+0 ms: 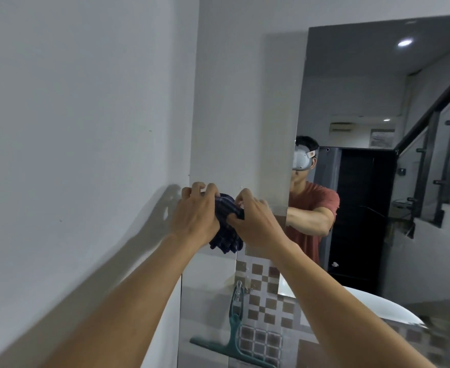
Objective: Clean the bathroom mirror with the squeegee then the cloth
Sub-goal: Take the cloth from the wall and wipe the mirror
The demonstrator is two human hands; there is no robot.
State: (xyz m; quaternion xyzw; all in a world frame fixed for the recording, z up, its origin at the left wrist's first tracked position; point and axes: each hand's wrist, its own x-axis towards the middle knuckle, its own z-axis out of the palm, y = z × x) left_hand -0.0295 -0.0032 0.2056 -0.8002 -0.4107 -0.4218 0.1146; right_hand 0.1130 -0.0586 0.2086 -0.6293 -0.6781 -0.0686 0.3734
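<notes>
Both hands cover most of the dark cloth [225, 236]; the bottom edge cuts the squeegee [232, 343] blade.

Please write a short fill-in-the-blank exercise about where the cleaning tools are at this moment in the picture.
1. The dark blue cloth is held by ____ hands, the left hand and the right hand.
2. The squeegee is ____ in colour.
3. The squeegee sits ____ the hands in the picture, touched by neither hand.
4. The mirror reflects a person in a ____ shirt.

Missing words: both; green; below; red
</notes>
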